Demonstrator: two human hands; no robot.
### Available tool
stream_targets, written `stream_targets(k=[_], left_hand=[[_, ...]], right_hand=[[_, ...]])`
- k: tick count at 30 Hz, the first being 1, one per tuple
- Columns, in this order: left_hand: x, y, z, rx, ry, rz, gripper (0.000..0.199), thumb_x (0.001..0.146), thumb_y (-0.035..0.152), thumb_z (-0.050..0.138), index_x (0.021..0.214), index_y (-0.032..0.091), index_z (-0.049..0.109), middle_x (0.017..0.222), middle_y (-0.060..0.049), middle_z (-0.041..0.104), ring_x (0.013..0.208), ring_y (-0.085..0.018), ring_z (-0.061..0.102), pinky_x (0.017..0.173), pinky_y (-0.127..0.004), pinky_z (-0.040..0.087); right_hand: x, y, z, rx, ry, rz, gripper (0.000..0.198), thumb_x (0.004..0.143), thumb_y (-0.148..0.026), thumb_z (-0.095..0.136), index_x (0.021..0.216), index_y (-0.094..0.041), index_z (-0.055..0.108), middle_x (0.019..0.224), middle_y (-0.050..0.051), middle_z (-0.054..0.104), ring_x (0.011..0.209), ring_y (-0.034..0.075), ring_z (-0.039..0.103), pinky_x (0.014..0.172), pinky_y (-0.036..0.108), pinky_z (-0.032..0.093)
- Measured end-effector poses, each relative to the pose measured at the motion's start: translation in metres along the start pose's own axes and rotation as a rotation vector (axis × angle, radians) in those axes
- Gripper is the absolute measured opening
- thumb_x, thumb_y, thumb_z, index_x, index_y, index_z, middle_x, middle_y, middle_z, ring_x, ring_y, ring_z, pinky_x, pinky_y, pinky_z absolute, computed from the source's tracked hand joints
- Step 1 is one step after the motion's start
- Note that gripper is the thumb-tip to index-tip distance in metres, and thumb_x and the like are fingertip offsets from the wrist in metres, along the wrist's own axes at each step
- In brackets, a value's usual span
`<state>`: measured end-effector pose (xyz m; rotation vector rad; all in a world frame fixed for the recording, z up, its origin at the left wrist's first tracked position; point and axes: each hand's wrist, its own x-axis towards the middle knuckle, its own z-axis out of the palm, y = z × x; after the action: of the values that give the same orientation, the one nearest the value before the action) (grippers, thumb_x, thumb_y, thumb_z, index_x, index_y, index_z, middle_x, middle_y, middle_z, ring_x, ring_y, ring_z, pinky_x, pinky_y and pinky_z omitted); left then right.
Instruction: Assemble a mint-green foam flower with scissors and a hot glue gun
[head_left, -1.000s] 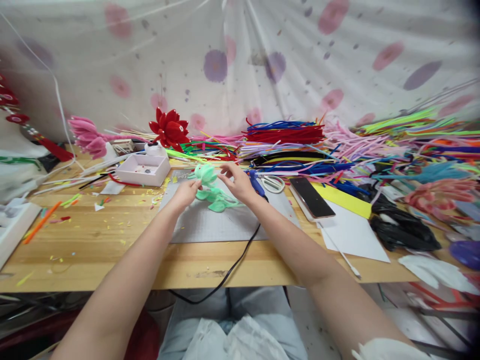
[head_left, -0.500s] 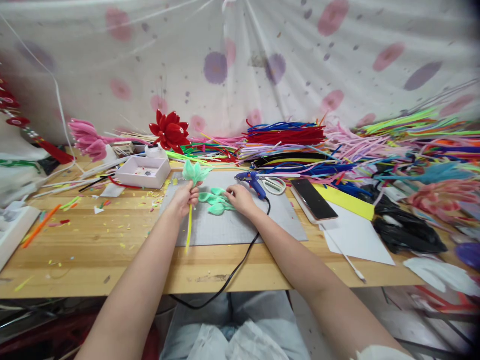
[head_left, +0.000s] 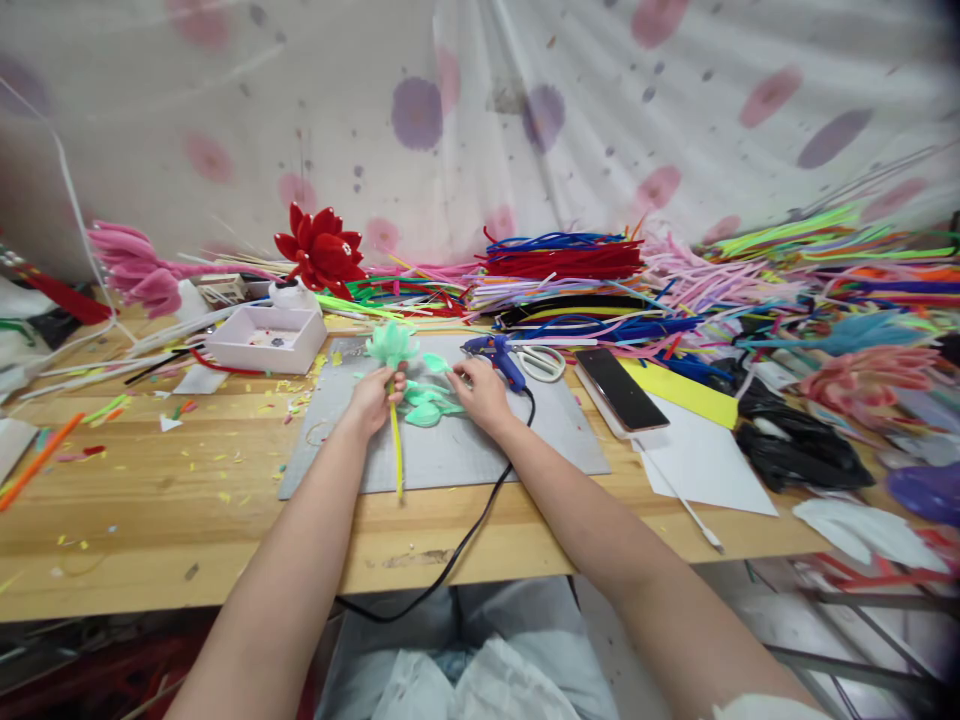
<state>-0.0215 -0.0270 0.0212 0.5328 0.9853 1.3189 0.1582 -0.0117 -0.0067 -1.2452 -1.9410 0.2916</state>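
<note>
i look down on a wooden desk (head_left: 150,520) bearing a gray mat (head_left: 555,440). nearest, a yellow stem (head_left: 397,450) extends below the left grip (head_left: 373,400), which is closed around it just under a green flower (head_left: 391,345). the right grip (head_left: 484,395) is narrow, apparently pinching the tail of a green petal (head_left: 435,363) that points left, toward the flower but apart from it. more loose petals (head_left: 424,413) lie between the grips. from my remote post i judge everything light, soft and easily crushed: the stem is the firmest hold, the narrow tail best for a petal. beyond sit a blue glue gun (head_left: 504,360) and scissors (head_left: 551,365), then bundled fuzzy sticks (head_left: 566,260).
</note>
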Motion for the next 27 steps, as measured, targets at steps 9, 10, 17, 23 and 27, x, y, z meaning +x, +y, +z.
stream_targets(k=[9,10,17,23,27], left_hand=[[0.004,-0.014,-0.009,0.293,0.025,0.228,0.007,0.073,0.017,0.062,0.070,0.012,0.058,0.072,-0.002,0.061,0.057,-0.005,0.053,0.049,-0.013,0.041],[0.004,-0.015,-0.009,0.326,0.013,0.245,0.009,0.071,0.019,0.064,0.072,0.012,0.059,0.072,-0.002,0.062,0.058,-0.005,0.054,0.051,-0.014,0.042],[0.002,-0.015,-0.015,0.563,0.140,0.349,0.022,0.072,0.022,0.063,0.093,0.016,0.061,0.069,-0.001,0.062,0.060,-0.012,0.056,0.057,-0.022,0.044],[-0.013,-0.004,-0.015,0.723,0.346,0.755,0.012,0.070,0.016,0.064,0.081,0.017,0.065,0.090,-0.007,0.056,0.085,-0.015,0.055,0.072,-0.022,0.045],[-0.017,-0.002,-0.007,0.550,0.222,0.725,0.019,0.071,0.023,0.065,0.089,0.017,0.063,0.094,-0.006,0.056,0.082,-0.013,0.056,0.069,-0.021,0.047]], right_hand=[[-0.003,0.000,-0.003,0.086,0.096,0.034,0.024,0.087,-0.034,0.043,0.092,-0.019,0.061,0.093,0.007,0.065,0.083,0.017,0.058,0.078,0.029,0.045],[-0.003,-0.001,-0.004,0.086,0.089,0.036,0.025,0.087,-0.035,0.042,0.093,-0.019,0.061,0.093,0.007,0.065,0.083,0.017,0.058,0.079,0.029,0.045],[-0.005,-0.006,-0.007,0.105,0.076,0.041,0.027,0.088,-0.037,0.041,0.096,-0.018,0.059,0.090,0.007,0.065,0.080,0.017,0.059,0.078,0.029,0.044],[0.000,-0.012,-0.001,0.194,0.048,0.046,0.026,0.087,-0.035,0.041,0.096,-0.017,0.057,0.080,0.005,0.064,0.075,0.015,0.060,0.073,0.026,0.043],[0.005,-0.023,-0.001,0.257,-0.023,-0.018,0.024,0.087,-0.034,0.042,0.094,-0.018,0.059,0.082,0.004,0.065,0.077,0.015,0.059,0.074,0.025,0.043]])
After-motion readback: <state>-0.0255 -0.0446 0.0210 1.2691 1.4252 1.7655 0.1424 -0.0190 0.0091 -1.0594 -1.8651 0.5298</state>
